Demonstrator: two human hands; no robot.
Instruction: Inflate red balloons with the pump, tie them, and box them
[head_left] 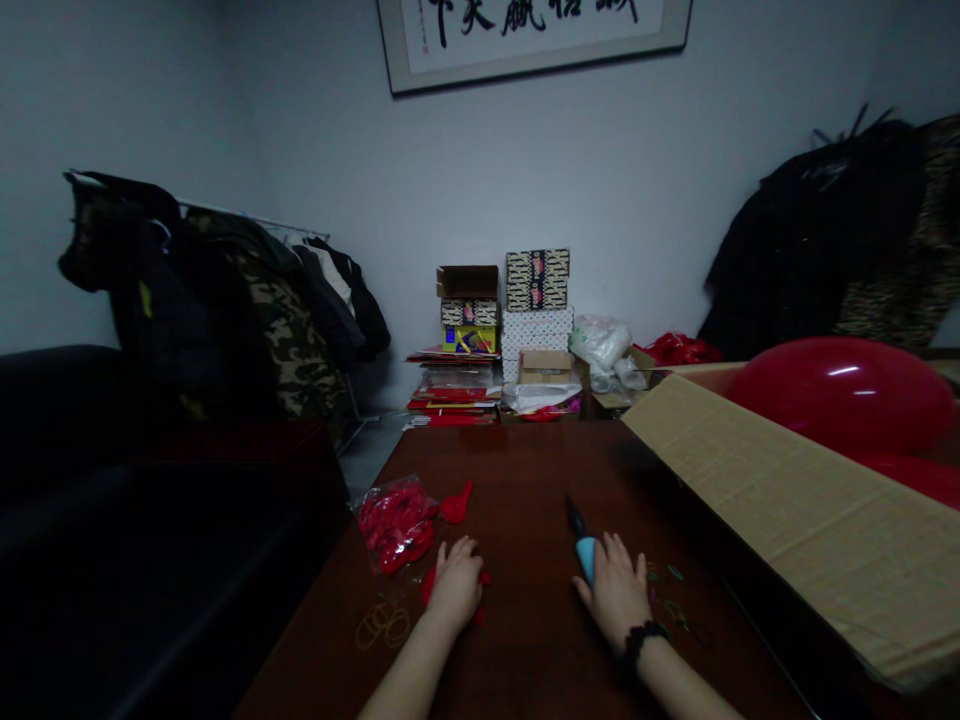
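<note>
Red deflated balloon (429,590) under L hand (457,585), grip unclear. R hand (615,590) touching blue-handled tool (586,560), long axis at ~11 o'clock, black tip away; R is nearer. Hands apart on wood tabletop (525,470). Bag of red balloons (395,523) at L hand's 10 o'clock, rubber bands (382,622) at 8.

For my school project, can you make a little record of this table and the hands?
Left hand: on a deflated red balloon
Right hand: touching a blue-handled tool
Beside left hand: plastic bag of red balloons, rubber bands
Table: dark wood
Farther right: big inflated red balloon, cardboard box
</note>
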